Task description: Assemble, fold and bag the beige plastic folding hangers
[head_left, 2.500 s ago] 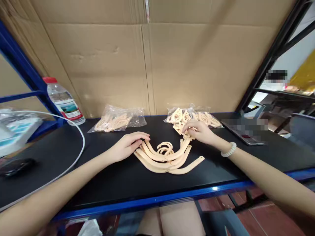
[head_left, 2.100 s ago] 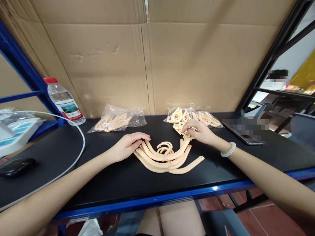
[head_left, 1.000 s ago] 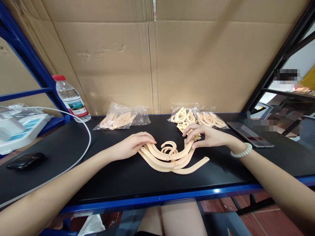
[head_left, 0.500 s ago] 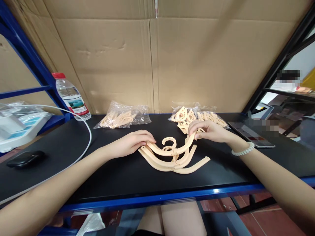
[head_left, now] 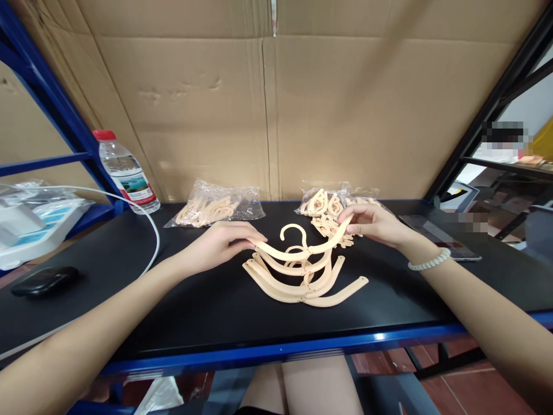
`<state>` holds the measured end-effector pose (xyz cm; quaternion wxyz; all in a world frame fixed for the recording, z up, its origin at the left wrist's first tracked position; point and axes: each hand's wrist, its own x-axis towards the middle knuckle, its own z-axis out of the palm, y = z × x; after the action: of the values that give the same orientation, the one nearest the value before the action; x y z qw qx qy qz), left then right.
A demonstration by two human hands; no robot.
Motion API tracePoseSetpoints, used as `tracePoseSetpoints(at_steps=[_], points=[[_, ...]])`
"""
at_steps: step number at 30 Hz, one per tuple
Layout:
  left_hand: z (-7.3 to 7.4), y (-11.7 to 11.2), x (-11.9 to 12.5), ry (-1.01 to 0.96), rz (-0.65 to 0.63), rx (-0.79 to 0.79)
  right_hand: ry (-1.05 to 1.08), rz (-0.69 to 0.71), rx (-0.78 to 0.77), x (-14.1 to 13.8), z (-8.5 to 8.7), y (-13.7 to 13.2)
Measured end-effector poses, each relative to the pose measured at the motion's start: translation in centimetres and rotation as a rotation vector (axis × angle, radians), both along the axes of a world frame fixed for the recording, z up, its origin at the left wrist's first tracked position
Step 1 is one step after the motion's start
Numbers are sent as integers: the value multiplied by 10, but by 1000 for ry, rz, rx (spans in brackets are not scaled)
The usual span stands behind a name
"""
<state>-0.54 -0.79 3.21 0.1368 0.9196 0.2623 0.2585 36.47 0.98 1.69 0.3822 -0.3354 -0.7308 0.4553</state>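
Note:
A cream plastic hanger (head_left: 298, 249) with a hook on top is held a little above a stack of several like hangers (head_left: 305, 282) on the black table (head_left: 207, 300). My left hand (head_left: 220, 245) pinches its left tip. My right hand (head_left: 371, 223), with a pale bead bracelet on the wrist, pinches its right tip. Both hands are closed on the hanger's ends.
Two clear bags of small cream parts lie at the back: the left bag (head_left: 213, 208) and the right bag (head_left: 341, 207). A water bottle (head_left: 123, 173) stands back left beside a white cable (head_left: 151, 253). A phone (head_left: 440, 237) lies right, a dark object (head_left: 43, 280) left. Cardboard (head_left: 268, 104) walls the back.
Both hands have taken hold of the top hanger's ends and raised it off the stack; earlier they rested on the stack's tips.

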Motion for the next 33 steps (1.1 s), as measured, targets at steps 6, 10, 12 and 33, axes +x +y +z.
tracePoseSetpoints(at_steps=[6, 10, 12, 33], points=[[3, -5, 6, -322, 161, -365, 218, -49, -144, -8, -2, -5], [4, -19, 25, -792, 171, -821, 373, -136, -130, -24, 0, -10], [5, -28, 38, -862, 178, -1004, 426, -169, -117, -33, 3, -14], [-3, -25, 58, -1005, 293, -955, -374, -476, 313, -19, 11, 33]])
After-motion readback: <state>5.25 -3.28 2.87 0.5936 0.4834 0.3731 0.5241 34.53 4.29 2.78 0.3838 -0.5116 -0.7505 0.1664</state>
